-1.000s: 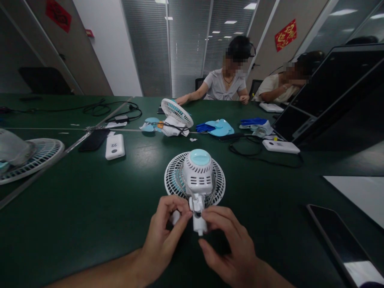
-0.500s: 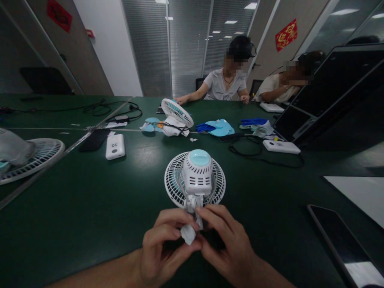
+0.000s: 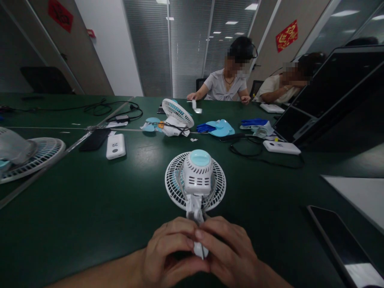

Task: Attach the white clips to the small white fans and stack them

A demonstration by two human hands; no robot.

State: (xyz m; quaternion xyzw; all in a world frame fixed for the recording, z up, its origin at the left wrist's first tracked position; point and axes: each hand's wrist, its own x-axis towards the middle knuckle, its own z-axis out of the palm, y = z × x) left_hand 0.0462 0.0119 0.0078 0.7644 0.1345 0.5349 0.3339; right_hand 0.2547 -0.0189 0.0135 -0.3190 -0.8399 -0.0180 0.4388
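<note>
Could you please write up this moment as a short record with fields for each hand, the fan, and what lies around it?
Left hand: left hand closed around the lower end of the fan's white neck, fingertips meeting the other hand.
Right hand: right hand clasped on the same neck from the other side.
Fan: small white plastic desk fan with a pale blue cap, lying grille-down on the dark green table.
Nearby: white power bank; black phone; second white fan.

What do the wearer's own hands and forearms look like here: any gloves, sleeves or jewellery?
Both are bare: the left hand and right hand show no gloves, rings or watch. The left forearm is uncovered to the frame edge, with no sleeve in view.
</note>
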